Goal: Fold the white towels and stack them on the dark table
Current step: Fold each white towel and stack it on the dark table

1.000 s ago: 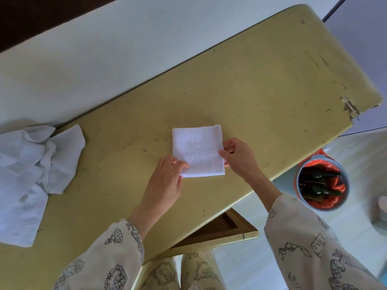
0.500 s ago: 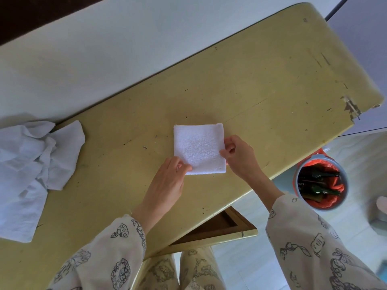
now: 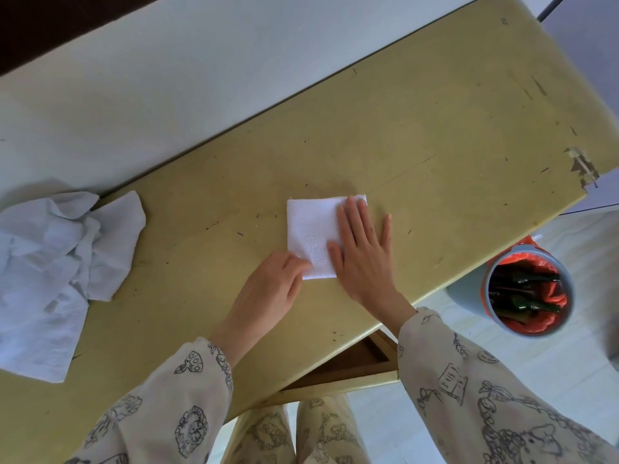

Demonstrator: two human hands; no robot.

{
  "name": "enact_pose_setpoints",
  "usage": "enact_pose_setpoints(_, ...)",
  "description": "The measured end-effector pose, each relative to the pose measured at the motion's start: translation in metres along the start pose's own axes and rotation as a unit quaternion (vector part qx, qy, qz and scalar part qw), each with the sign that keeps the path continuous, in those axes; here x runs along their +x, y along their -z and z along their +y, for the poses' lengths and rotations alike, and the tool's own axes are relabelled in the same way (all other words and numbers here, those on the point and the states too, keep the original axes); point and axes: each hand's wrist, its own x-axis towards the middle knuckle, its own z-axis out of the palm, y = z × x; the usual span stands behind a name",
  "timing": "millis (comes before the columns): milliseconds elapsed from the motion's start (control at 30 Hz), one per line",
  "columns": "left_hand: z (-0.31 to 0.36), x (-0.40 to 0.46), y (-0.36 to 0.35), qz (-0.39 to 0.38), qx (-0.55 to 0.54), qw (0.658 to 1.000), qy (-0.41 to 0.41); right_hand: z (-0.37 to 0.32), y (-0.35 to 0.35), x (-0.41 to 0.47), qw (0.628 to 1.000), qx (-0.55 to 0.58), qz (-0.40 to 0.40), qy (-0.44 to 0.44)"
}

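A long yellow-green table (image 3: 435, 128) runs across the view from 7 o'clock to 1 o'clock, its paint scratched and chipped at the 3 o'clock corner. Beyond its far edge lies a pale wall or surface (image 3: 167, 78).

At 9 o'clock a heap of crumpled white towels (image 3: 57, 262) lies on the table, spilling over the left end, well apart from the person's hands.

At 4 o'clock, on the floor beside the table, stands a round bin (image 3: 527, 293) with an orange liner and dark bottles inside.

Near the middle of the table lies a small folded towel (image 3: 310, 229), a neat white square, flat on the surface.

The right hand (image 3: 363, 249) is spread wide, palm down, fingers straight and slightly fanned, pressing on the right part of the folded towel, with its little finger on bare table.

The left hand (image 3: 271, 289) rests at the towel's near left corner, at 7 o'clock from it, fingers curled loosely with their tips on the cloth's edge; whether they pinch it cannot be told.

Both arms wear cream sleeves (image 3: 469, 390) printed with dark line drawings.
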Motion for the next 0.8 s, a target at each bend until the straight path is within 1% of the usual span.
enact_pose_setpoints(67, -0.003, 0.016, 0.006, 0.042, 0.002, 0.998, 0.038, 0.001, -0.003, 0.0, 1.0, 0.0, 0.001, -0.001)
enact_pose_setpoints(100, -0.005, 0.027, 0.01, 0.055, 0.012, 0.996, 0.072, 0.001, -0.003, 0.0, 1.0, -0.001, 0.002, 0.0)
enact_pose_setpoints(167, -0.01, 0.053, 0.018, 0.036, 0.013, 0.986, 0.161, 0.001, -0.003, 0.0, 1.0, -0.006, 0.005, 0.003)
enact_pose_setpoints(233, -0.016, 0.078, 0.026, -0.012, -0.015, 0.977, 0.212, 0.001, -0.004, 0.0, 1.0, -0.009, 0.007, 0.004)
enact_pose_setpoints(367, -0.018, 0.109, 0.039, -0.135, -0.014, 0.964, 0.231, 0.0, -0.004, 0.0, 1.0, -0.007, 0.015, 0.004)
enact_pose_setpoints(500, -0.014, 0.125, 0.051, -0.28, 0.057, 0.928, 0.239, 0.002, -0.004, 0.001, 1.0, -0.007, 0.021, 0.012)
enact_pose_setpoints(567, -0.015, 0.13, 0.054, -0.321, 0.099, 0.912, 0.237, 0.003, -0.005, 0.001, 1.0, -0.006, 0.021, 0.016)
enact_pose_setpoints(633, -0.016, 0.132, 0.056, -0.333, 0.126, 0.904, 0.238, 0.004, -0.005, 0.001, 1.0, -0.009, 0.017, 0.023)
enact_pose_setpoints(667, -0.017, 0.131, 0.056, -0.326, 0.132, 0.905, 0.238, 0.005, -0.005, 0.001, 0.999, -0.011, 0.015, 0.03)
enact_pose_setpoints(733, -0.018, 0.127, 0.054, -0.305, 0.133, 0.913, 0.236, 0.006, -0.005, 0.002, 0.999, -0.013, 0.011, 0.043)
enact_pose_setpoints(800, -0.02, 0.12, 0.05, -0.278, 0.134, 0.927, 0.213, 0.007, -0.005, 0.002, 0.999, -0.015, 0.013, 0.047)
